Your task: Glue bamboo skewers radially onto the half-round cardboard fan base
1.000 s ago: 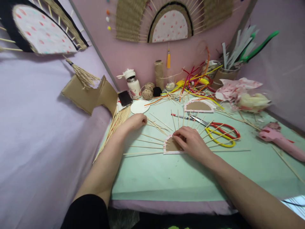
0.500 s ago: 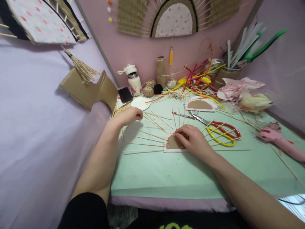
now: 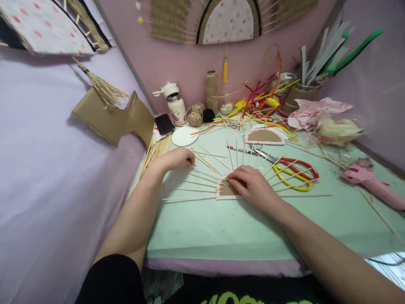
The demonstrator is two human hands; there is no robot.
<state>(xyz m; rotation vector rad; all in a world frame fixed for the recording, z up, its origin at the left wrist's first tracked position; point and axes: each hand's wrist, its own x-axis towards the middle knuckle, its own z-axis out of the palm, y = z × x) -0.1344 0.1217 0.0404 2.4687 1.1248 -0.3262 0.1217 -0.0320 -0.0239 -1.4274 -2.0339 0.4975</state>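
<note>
A half-round cardboard piece (image 3: 225, 192) with a pink-spotted white border lies flat on the table, and thin wooden sticks fan out from its curved edge. My left hand (image 3: 180, 158) is closed in a pinch at the outer end of one thin wooden stick (image 3: 205, 172) on the left of the fan. Over the cardboard is my right hand (image 3: 255, 185), thumb and forefinger together at the curved rim, where that stick's inner end lies. Its palm hides the right part of the piece. Scissors (image 3: 289, 169) with red and yellow handles lie under the sticks at right.
A second half-round piece (image 3: 265, 136) lies farther back. Loose sticks (image 3: 156, 154) are bundled beside my left forearm. A pink glue gun (image 3: 373, 183) rests at right. Along the back stand a white bottle (image 3: 177, 107), twine (image 3: 211, 90) and coloured pipe cleaners (image 3: 256, 101).
My left hand has come slightly down and to the right, lowering the stick's outer end toward the fan. My right hand's fingertips have shifted a little left along the curved rim.
</note>
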